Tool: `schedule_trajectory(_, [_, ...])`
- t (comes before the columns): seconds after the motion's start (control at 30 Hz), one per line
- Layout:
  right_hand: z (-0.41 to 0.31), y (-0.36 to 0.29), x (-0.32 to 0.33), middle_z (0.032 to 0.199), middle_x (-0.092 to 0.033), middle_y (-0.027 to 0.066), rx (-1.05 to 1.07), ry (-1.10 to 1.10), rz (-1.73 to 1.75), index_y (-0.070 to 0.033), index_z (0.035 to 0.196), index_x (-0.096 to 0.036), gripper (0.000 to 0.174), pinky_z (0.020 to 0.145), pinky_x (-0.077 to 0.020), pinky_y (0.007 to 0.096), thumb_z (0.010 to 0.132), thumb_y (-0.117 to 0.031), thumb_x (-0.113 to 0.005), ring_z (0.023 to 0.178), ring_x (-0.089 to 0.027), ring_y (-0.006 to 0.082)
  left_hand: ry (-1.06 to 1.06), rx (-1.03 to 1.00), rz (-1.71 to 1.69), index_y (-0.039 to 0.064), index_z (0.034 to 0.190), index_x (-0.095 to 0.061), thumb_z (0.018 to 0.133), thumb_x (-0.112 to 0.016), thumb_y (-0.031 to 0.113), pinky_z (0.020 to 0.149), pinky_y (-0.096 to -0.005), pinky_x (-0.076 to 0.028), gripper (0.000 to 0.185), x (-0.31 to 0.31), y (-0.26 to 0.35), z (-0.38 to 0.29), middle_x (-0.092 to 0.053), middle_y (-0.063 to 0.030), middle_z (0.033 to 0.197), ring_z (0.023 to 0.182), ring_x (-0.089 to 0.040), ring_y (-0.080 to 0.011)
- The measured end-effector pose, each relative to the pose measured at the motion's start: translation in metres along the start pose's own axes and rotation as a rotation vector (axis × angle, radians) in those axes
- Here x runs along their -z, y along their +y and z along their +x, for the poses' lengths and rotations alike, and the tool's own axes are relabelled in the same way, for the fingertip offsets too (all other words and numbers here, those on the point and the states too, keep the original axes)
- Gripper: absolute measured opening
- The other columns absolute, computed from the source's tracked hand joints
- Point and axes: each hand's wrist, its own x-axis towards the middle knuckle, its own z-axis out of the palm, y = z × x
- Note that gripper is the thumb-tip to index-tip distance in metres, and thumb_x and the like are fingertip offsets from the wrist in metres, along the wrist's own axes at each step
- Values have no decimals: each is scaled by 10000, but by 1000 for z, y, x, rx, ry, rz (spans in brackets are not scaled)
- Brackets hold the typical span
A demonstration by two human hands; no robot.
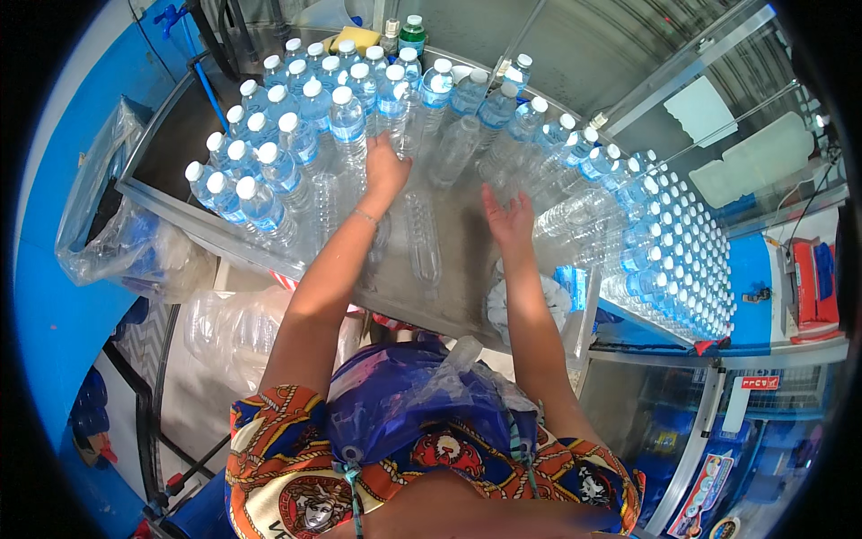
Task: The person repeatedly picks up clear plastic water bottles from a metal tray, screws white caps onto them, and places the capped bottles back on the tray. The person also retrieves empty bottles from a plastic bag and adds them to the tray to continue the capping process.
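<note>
Rows of capped clear plastic water bottles [348,128] with blue labels stand at the left and back of a metal counter [465,290]. My left hand [388,165] reaches in among them, beside a clear bottle [407,131]; whether its fingers grip a bottle cannot be told. My right hand [508,212] is held palm up with its fingers apart, holding nothing, near clear unlabelled bottles [572,215] at the right. One empty bottle [423,239] lies on the metal between my forearms. Another unlabelled bottle [454,151] leans behind the hands.
A grey cloth [528,303] lies by my right forearm. More capped bottles [690,249] fill the right side. A glass panel [586,60] rises behind the counter. Plastic bags [161,249] hang at the left, and a yellow sponge [360,39] sits at the back.
</note>
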Motion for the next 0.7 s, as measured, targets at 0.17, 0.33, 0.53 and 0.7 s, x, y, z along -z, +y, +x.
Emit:
schedule_trajectory(0.17, [-2,-6,4,1300,-419,249,-76,56,99,-34,1406,-201,545,880,-541,473,973,-244,-456,1106,-527,414,-50,56,-49,-52,1281,-400,692,-767,60,925,-438,-458,704,-28,-12,15,-478,-284,1195,1099,-520,-434])
schedule_trajectory(0.33, [-61,-37,43,988,-624,135,196,-7,-948,-24,1205,-514,298,696,-539,343,941,-160,-535,867,-645,286,-81,-75,82,-64,1210,-474,704,-664,-15,948,-408,-446,542,14,6,-15,-482,-260,1214,1110,-510,-439])
schedule_trajectory(0.53, [-132,-102,83,731,-664,69,398,-46,-1919,-7,945,-672,106,571,-468,272,885,-78,-622,602,-591,130,-640,-945,408,136,1309,-527,714,-661,42,1052,-599,-288,617,52,17,-100,-422,-142,1413,1348,-319,-388])
schedule_trajectory(0.7, [-149,-86,107,873,-662,169,490,-316,-2221,-43,923,-685,160,708,-503,409,766,-41,-658,805,-635,348,-638,-653,218,101,1381,-426,751,-718,130,1073,-525,-313,695,50,16,-102,-420,-166,1416,1335,-342,-413])
